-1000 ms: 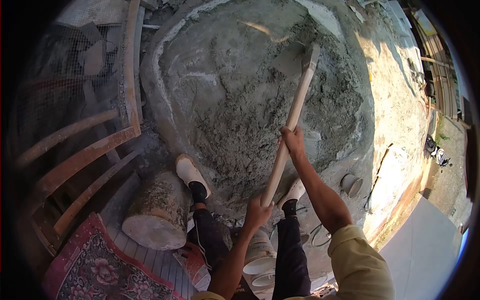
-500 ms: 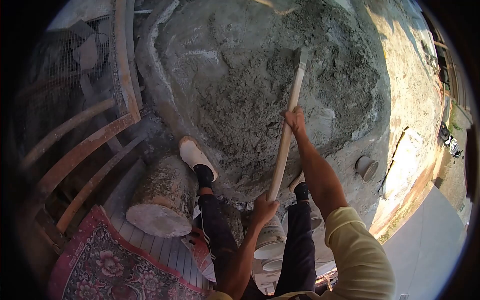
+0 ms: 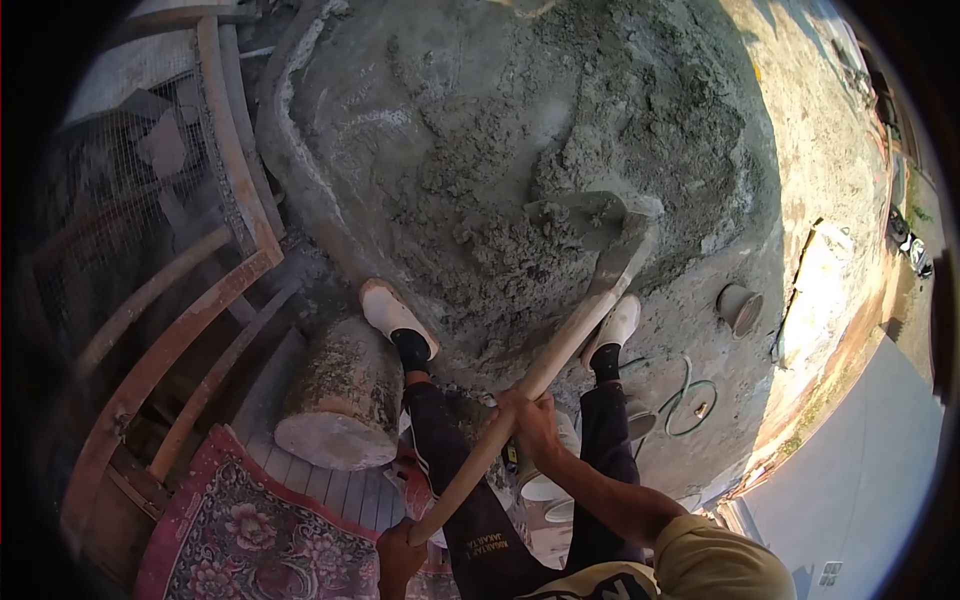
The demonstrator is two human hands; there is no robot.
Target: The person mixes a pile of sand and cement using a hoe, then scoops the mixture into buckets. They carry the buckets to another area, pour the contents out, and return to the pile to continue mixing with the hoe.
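A hoe (image 3: 545,375) with a long pale wooden handle slants from lower left to upper right in front of me. My left hand (image 3: 399,556) is closed around the handle's lower end, close to my left thigh. Higher up the same handle, my right hand (image 3: 530,424) grips it in front of my knees. The broad hoe blade (image 3: 603,210) sits in grey wet mortar (image 3: 490,240), its edge partly covered by the mix. Both my feet, in light shoes, stand at the near side of the mortar.
A concrete-crusted log-like block (image 3: 340,400) lies left of my left foot, beside a red floral rug (image 3: 255,525). Wooden rails (image 3: 165,355) stand at left. A small bucket (image 3: 739,309) and a green hose (image 3: 687,400) are at right. Several buckets sit between my legs.
The hoe has been drawn back toward me, its blade now nearer my right foot with mortar in front of it. Both hands have moved down and left with the handle.
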